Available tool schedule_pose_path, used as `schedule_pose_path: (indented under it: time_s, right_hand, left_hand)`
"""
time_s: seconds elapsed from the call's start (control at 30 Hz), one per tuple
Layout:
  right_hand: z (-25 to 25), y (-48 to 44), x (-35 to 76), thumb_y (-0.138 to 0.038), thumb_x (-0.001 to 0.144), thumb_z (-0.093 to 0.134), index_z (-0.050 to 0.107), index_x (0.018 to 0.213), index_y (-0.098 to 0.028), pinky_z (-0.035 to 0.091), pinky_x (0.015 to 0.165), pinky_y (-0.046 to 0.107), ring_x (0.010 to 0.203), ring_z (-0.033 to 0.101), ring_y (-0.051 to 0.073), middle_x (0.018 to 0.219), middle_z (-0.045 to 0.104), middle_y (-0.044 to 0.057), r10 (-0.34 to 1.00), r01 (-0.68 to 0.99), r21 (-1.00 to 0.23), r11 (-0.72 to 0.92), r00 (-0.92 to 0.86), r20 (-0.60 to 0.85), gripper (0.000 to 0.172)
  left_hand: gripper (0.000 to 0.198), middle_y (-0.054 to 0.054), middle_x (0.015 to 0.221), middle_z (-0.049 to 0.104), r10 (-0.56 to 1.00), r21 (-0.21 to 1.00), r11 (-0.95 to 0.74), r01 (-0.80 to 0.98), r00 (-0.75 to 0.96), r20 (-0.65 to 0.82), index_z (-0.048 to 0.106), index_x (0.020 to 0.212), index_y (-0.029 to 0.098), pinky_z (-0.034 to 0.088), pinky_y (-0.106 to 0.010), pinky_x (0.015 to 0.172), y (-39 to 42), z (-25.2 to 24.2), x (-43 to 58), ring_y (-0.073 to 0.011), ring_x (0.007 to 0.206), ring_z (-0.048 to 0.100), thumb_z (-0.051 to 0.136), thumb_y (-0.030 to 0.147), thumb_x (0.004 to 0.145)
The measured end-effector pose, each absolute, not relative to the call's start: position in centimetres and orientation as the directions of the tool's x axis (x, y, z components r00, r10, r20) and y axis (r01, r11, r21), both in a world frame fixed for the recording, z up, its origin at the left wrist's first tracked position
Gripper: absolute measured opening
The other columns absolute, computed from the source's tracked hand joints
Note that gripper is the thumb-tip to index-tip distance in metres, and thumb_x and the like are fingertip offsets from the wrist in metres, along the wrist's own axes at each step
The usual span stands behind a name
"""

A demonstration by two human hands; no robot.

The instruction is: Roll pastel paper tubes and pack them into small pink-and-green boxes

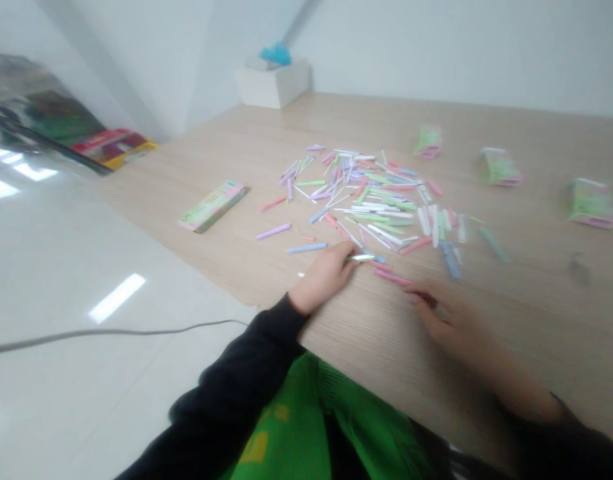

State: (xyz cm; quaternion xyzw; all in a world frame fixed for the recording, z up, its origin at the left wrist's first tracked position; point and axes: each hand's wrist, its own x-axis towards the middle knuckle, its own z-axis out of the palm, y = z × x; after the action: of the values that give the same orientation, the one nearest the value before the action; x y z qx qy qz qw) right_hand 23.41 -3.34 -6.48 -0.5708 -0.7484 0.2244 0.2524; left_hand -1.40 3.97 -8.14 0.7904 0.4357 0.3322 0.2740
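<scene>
My left hand (326, 275) rests low over the front of the pile, its fingers closed on a light green pen (362, 257) that points right. A blue pen lies just behind it. To the right, my right hand (449, 317) is slightly blurred; its thumb and forefinger pinch the end of a pink pen (392, 277) pointing left. Beyond both hands spreads a loose heap of slim pastel pens (381, 207) in white, green, purple, blue and pink, some with thin pale shafts. Single purple (273, 231) and blue (307, 248) pens lie left of the heap.
A flat pastel box (214, 205) lies on the wooden table (186, 167) at left. Several small green-and-pink boxes (501, 167) stand along the right and back. A white box (274, 83) with something blue on it is at the far edge. A cable (136, 332) crosses the floor.
</scene>
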Motion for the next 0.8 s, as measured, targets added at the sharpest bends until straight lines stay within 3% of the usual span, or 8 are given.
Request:
schedule_pose_path:
  time_s: [0.27, 0.43, 0.57, 0.67, 0.8]
  right_hand:
    - [-6.9, -2.9, 23.2, -0.037, 0.093, 0.051, 0.070, 0.104, -0.021, 0.058, 0.077, 0.041, 0.091, 0.073, 0.030, 0.102, 0.078, 0.012, 0.984, 0.774, -0.614, 0.155, -0.175, 0.027, 0.028]
    - [-6.6, -2.8, 23.4, -0.037, 0.090, 0.055, 0.071, 0.101, -0.022, 0.057, 0.078, 0.041, 0.088, 0.074, 0.029, 0.096, 0.078, 0.011, 0.988, 0.790, -0.596, 0.141, -0.146, 0.040, 0.025]
    - [-6.7, -2.8, 23.7, -0.038, 0.090, 0.055, 0.071, 0.103, -0.024, 0.056, 0.075, 0.041, 0.085, 0.073, 0.030, 0.094, 0.078, 0.010, 0.991, 0.809, -0.574, 0.126, -0.129, 0.036, 0.025]
    - [-6.9, -2.8, 23.9, -0.037, 0.091, 0.055, 0.070, 0.103, -0.024, 0.056, 0.077, 0.040, 0.087, 0.073, 0.029, 0.096, 0.078, 0.010, 0.989, 0.818, -0.558, 0.143, -0.137, 0.053, 0.023]
    - [-7.1, -2.8, 24.1, -0.035, 0.092, 0.056, 0.070, 0.103, -0.025, 0.055, 0.083, 0.040, 0.091, 0.072, 0.029, 0.099, 0.077, 0.010, 0.988, 0.824, -0.546, 0.153, -0.143, 0.060, 0.020]
  left_hand:
    - [0.013, -0.013, 0.105, 0.071, 0.819, 0.683, -0.546, 0.486, 0.480, 0.313, 0.065, 0.096, 0.017, 0.054, -0.041, 0.095, 4.7, -8.8, -0.3, -0.0260, 0.102, 0.067, 0.056, 0.008, 0.093]
    - [0.032, -0.015, 0.126, 0.068, 0.863, 0.736, -0.498, 0.458, 0.345, 0.369, 0.064, 0.119, 0.016, 0.050, -0.040, 0.107, 5.2, -6.2, -2.1, -0.0248, 0.122, 0.064, 0.047, 0.005, 0.094]
    - [0.034, -0.006, 0.105, 0.071, 0.880, 0.775, -0.476, 0.416, 0.212, 0.426, 0.067, 0.116, 0.021, 0.053, -0.037, 0.094, 4.1, -0.8, -6.7, -0.0229, 0.108, 0.067, 0.038, 0.013, 0.101]
    - [0.024, -0.004, 0.089, 0.066, 0.871, 0.759, -0.472, 0.449, 0.106, 0.479, 0.071, 0.104, 0.020, 0.050, -0.038, 0.090, 2.8, 3.0, -10.1, -0.0225, 0.093, 0.065, 0.047, 0.016, 0.100]
    - [0.015, -0.004, 0.085, 0.058, 0.865, 0.761, -0.458, 0.460, 0.036, 0.500, 0.069, 0.093, 0.024, 0.044, -0.037, 0.078, 1.3, 5.3, -12.3, -0.0226, 0.082, 0.059, 0.060, 0.034, 0.099]
